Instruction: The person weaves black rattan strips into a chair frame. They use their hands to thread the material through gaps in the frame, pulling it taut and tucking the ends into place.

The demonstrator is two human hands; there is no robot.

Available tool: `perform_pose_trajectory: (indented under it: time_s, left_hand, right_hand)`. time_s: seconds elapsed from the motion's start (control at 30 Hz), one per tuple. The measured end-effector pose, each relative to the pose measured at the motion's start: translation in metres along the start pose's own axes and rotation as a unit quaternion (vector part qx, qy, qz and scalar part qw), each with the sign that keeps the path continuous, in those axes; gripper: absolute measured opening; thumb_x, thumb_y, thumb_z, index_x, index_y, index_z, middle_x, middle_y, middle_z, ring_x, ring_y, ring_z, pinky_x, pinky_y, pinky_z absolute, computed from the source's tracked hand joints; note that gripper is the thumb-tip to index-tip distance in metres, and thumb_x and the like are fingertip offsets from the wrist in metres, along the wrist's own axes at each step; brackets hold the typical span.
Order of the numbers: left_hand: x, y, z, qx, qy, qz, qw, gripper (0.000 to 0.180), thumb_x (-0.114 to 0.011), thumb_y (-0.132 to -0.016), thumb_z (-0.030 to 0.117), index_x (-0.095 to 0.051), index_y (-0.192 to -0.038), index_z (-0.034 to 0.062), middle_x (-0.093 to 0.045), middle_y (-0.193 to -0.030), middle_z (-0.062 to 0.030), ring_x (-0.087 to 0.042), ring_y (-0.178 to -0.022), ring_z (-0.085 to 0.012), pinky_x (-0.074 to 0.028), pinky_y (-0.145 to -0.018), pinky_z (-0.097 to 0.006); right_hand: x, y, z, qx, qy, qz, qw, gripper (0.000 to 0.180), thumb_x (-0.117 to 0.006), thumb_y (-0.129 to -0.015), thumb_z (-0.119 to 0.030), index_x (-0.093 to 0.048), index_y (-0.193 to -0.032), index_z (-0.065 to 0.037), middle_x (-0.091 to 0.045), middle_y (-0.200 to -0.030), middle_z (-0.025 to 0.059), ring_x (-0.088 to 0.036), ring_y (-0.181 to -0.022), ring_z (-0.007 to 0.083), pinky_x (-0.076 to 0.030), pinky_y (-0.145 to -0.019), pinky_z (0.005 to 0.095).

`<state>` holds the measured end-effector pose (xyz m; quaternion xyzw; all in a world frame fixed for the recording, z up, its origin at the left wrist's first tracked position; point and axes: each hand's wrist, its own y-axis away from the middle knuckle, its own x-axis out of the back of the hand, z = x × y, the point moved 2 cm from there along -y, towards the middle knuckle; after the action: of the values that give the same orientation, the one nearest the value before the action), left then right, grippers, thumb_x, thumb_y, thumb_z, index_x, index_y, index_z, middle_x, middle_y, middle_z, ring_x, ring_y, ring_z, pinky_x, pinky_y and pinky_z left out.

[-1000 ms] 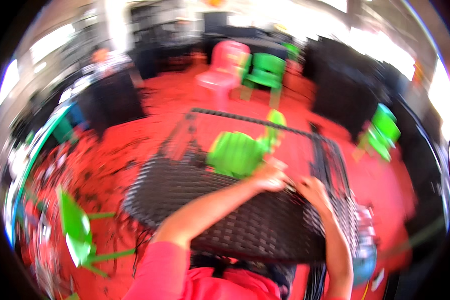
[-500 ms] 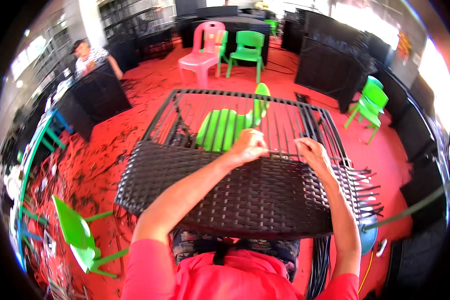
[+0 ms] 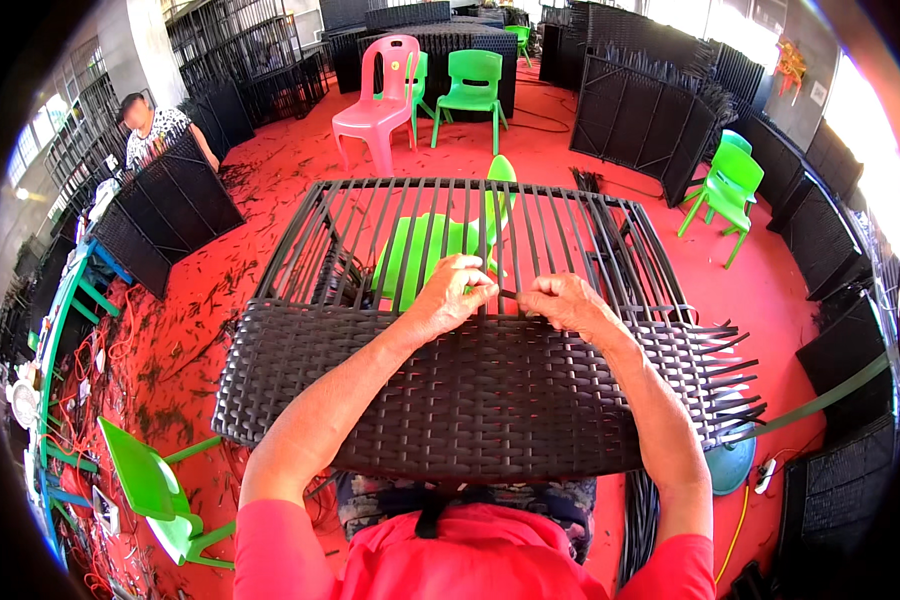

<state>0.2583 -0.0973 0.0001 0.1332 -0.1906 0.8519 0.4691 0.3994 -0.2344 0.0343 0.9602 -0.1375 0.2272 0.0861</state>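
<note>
A black wicker panel (image 3: 490, 400) lies before me, its near part closely woven and its far part bare, parallel slats. My left hand (image 3: 456, 297) is closed in a pinch at the far edge of the weave. Close by, my right hand (image 3: 568, 302) is also closed, with thumb and fingers pressed together. A short length of dark weaving strip (image 3: 508, 294) shows between the two sets of fingertips. Loose strip ends (image 3: 728, 365) stick out from the panel's right side.
A green chair (image 3: 420, 255) stands beyond the slats, another (image 3: 155, 490) at left. Pink (image 3: 378, 105) and green chairs stand farther back. Black woven panels (image 3: 635, 125) are stacked around. A person (image 3: 158, 135) works at far left. Scraps litter the red floor (image 3: 200, 330).
My hands have come closer together, and the dark strip now shows between their fingertips. The whole view has shifted slightly.
</note>
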Motion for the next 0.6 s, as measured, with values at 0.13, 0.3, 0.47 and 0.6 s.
perform_pose_trajectory:
  time_s: [0.13, 0.3, 0.47, 0.6]
  left_hand:
    - [-0.006, -0.010, -0.002, -0.065, -0.249, -0.018, 0.966, 0.020, -0.059, -0.078, 0.028, -0.068, -0.087, 0.0110, -0.035, -0.131, -0.0199, -0.024, -0.124, -0.0396, -0.023, -0.102, -0.044]
    - [-0.014, -0.016, 0.003, -0.021, -0.311, -0.074, 0.947, 0.017, -0.059, -0.075, 0.024, -0.068, -0.088, 0.0153, -0.029, -0.137, -0.0189, -0.016, -0.129, -0.0383, -0.017, -0.105, -0.044]
    - [0.004, -0.010, 0.013, -0.001, -0.137, -0.056, 0.989, 0.014, -0.066, -0.070, 0.020, -0.068, -0.080, 0.0106, -0.034, -0.133, -0.0194, -0.025, -0.125, -0.0333, -0.019, -0.102, -0.041]
    - [0.020, -0.007, 0.012, 0.063, 0.019, -0.034, 0.997, 0.017, -0.068, -0.071, 0.019, -0.064, -0.074, 0.0031, -0.041, -0.127, -0.0178, -0.047, -0.105, -0.0225, -0.033, -0.090, -0.034]
  right_hand:
    - [0.004, -0.010, 0.016, 0.027, 0.093, 0.041, 0.994, 0.027, -0.057, -0.072, -0.026, -0.058, -0.069, 0.001, -0.050, -0.054, 0.0102, -0.047, -0.049, 0.0119, -0.038, -0.046, 0.0297]
    - [-0.008, -0.016, 0.009, 0.059, 0.242, 0.053, 0.967, 0.029, -0.057, -0.069, -0.029, -0.061, -0.074, -0.001, -0.057, -0.063, 0.0174, -0.058, -0.062, 0.0265, -0.043, -0.059, 0.0366]
    - [-0.009, -0.006, -0.002, 0.057, 0.134, 0.059, 0.988, 0.028, -0.057, -0.075, -0.028, -0.063, -0.084, -0.002, -0.058, -0.064, 0.0136, -0.058, -0.061, 0.0190, -0.043, -0.058, 0.0337]
    - [-0.010, -0.003, -0.012, 0.047, 0.077, 0.070, 0.993, 0.027, -0.055, -0.080, -0.025, -0.063, -0.091, -0.002, -0.056, -0.063, 0.0061, -0.052, -0.057, 0.0099, -0.042, -0.053, 0.0275]
